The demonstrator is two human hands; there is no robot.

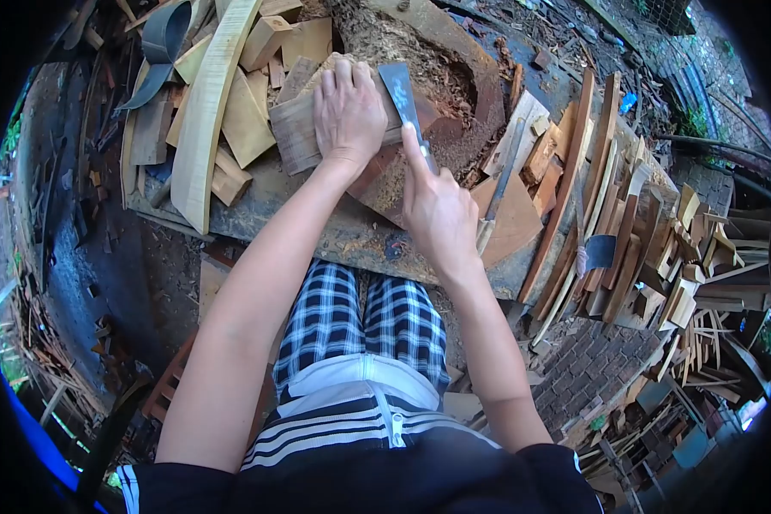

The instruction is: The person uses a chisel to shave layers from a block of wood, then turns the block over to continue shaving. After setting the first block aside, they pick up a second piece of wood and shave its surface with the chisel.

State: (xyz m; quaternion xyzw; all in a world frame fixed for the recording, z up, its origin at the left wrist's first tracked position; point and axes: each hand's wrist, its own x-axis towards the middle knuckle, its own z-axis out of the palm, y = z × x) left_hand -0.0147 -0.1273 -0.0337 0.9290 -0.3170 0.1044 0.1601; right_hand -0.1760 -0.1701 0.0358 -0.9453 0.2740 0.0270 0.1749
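My left hand (349,116) presses down on a brown wooden block (295,137), its fingers curled over the far side. My right hand (441,210) grips a hand tool with a flat grey blade (398,90) that widens toward its squared far end. The thumb lies along the tool, and most of the handle is hidden in the palm. The blade stands just right of the block; whether it touches cannot be made out. Under both hands is a worn, dusty workbench (317,224). A narrow-bladed tool with a pale handle (486,233) lies right of my right hand.
Wood offcuts (247,120) and a long pale curved plank (217,116) crowd the left. Long wooden strips (565,193) and a grey-bladed tool (600,251) lie at the right. A rough log (381,34) stands at the back. Scrap wood (694,283) piles up beyond.
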